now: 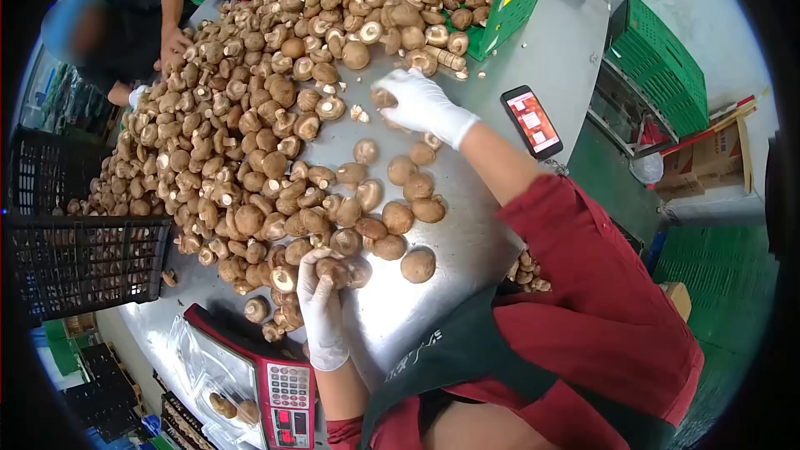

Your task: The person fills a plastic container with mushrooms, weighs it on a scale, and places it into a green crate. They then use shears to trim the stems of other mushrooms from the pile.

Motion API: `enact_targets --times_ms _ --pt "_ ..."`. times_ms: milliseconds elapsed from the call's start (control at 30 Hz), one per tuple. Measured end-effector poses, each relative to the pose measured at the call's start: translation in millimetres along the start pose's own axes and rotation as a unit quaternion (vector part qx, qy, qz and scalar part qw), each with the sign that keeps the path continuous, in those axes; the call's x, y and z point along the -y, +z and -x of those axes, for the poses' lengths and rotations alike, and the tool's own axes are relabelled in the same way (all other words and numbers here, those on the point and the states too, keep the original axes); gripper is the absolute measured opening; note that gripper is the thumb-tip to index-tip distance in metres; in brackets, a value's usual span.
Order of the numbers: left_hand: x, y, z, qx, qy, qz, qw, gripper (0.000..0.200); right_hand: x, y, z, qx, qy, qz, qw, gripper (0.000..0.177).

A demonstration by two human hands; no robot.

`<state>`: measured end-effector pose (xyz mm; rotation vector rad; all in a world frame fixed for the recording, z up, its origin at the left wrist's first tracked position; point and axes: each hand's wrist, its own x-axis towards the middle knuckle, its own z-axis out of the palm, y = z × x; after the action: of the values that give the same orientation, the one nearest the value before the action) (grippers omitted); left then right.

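Note:
A large heap of brown mushrooms (250,150) covers much of the metal table (467,283). My left hand (322,304), in a white glove, has its fingers wrapped round a mushroom (332,272) at the near edge of the heap. In a white glove too, my right hand (421,104) is closed on a mushroom (383,99) farther up the table, beside small broken stem pieces (359,113). Several loose mushrooms lie between my hands, among them a round one (418,266) near the table's front.
A phone (532,122) lies right of my right hand. Behind stands a green crate (508,12). A red scale (287,400) and a black crate (92,262) are at left. A co-worker (125,33) reaches into the heap at upper left. Green crates (658,62) stand at right.

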<state>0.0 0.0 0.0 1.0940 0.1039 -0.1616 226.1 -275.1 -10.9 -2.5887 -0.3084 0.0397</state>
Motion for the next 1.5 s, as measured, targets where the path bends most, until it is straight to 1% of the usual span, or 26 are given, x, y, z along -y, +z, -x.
enact_targets --times_ms 67,167,200,300,333,433,467,500,533,567,633,700,767,800,833,867,933,967,1100,1133,1200,1233,1300,1367,1433,1500 --pt "-4 6 2 -0.013 -0.009 -0.016 1.0 0.03 -7 7 -17 0.034 -0.013 -0.079 0.996 0.042" --pt "-7 2 3 -0.045 0.001 -0.049 0.998 0.021 -3 4 -15 0.044 -0.02 -0.321 0.946 0.033" --pt "-11 8 -1 -0.073 0.022 -0.085 0.993 0.014 18 -7 0 0.083 0.044 -0.509 0.856 0.033" --pt "-26 5 -15 -0.065 -0.032 -0.125 0.989 0.014 30 -6 24 0.165 0.063 -0.723 0.668 0.037" --pt "-36 21 -23 -0.099 -0.029 -0.139 0.985 0.008 30 -2 29 0.203 0.037 -0.72 0.663 0.04" --pt "-39 47 -50 -0.066 0.091 -0.28 0.953 0.021 49 -2 51 0.196 0.053 -0.71 0.675 0.039" --pt "-39 57 -56 -0.072 0.124 -0.34 0.93 0.037 54 -8 58 0.232 0.06 -0.709 0.663 0.038" --pt "-39 64 -62 -0.076 0.158 -0.396 0.901 0.053 58 -8 61 0.237 0.047 -0.67 0.702 0.038" --pt "-38 64 -70 -0.026 0.232 -0.503 0.832 0.076 63 -8 63 0.24 0.033 -0.628 0.74 0.038" --pt "-37 70 -73 -0.008 0.246 -0.563 0.789 0.074 67 -8 66 0.24 0.02 -0.583 0.776 0.038" --pt "-33 77 -75 0.031 0.248 -0.653 0.715 0.07 65 18 66 0.135 -0.093 -0.479 0.863 0.029" --pt "-25 70 -72 0.009 0.203 -0.569 0.797 0.062 48 16 37 0.159 -0.222 -0.247 0.93 0.023" --pt "-16 47 -69 -0.007 0.189 -0.488 0.852 0.056 38 10 -1 0.146 -0.185 -0.11 0.965 0.018" --pt "-19 45 -62 -0.037 0.091 -0.352 0.931 0.047 38 3 -13 0.031 -0.139 -0.096 0.985 0.019" --pt "-28 43 -53 -0.052 0.002 -0.26 0.964 0.043 27 4 -36 -0.069 -0.128 -0.016 0.989 0.021" --pt "-35 45 -46 -0.057 0.001 -0.202 0.978 0.044 12 13 -59 -0.147 -0.143 0.085 0.975 0.033" --pt "-31 30 -39 -0.039 0.061 -0.13 0.989 0.046 -1 18 -90 -0.115 -0.133 0.152 0.973 0.041" --pt "-31 23 -34 -0.068 0.011 -0.027 0.997 0.047 -6 23 -100 -0.107 -0.15 0.207 0.961 0.043" --pt "-35 -1 -15 -0.059 -0.001 0.092 0.994 0.055 5 16 -105 -0.044 -0.11 0.068 0.991 0.041" --pt "-36 -4 -11 -0.046 -0.002 0.113 0.993 0.055 7 15 -103 0.018 -0.087 -0.091 0.992 0.039" --pt "-32 -4 -6 -0.074 0.003 0.13 0.989 0.053 26 -9 -75 0.153 -0.086 -0.355 0.918 0.039" --pt "-30 -6 -3 -0.088 0.005 0.138 0.987 0.052 31 -7 -61 0.205 -0.062 -0.477 0.852 0.041" --pt "-20 -15 1 -0.068 0.0 0.173 0.983 0.048 41 -3 -38 0.293 -0.007 -0.686 0.666 0.045" --pt "-15 -17 6 -0.093 -0.015 0.194 0.977 0.039 52 5 -13 0.325 -0.002 -0.732 0.599 0.051" --pt "-12 -16 14 -0.08 -0.003 0.197 0.977 0.043 73 0 14 0.378 0.055 -0.756 0.532 0.053" --pt "-14 -14 24 -0.07 0.001 0.207 0.976 0.045 86 11 32 0.378 0.052 -0.755 0.533 0.054"
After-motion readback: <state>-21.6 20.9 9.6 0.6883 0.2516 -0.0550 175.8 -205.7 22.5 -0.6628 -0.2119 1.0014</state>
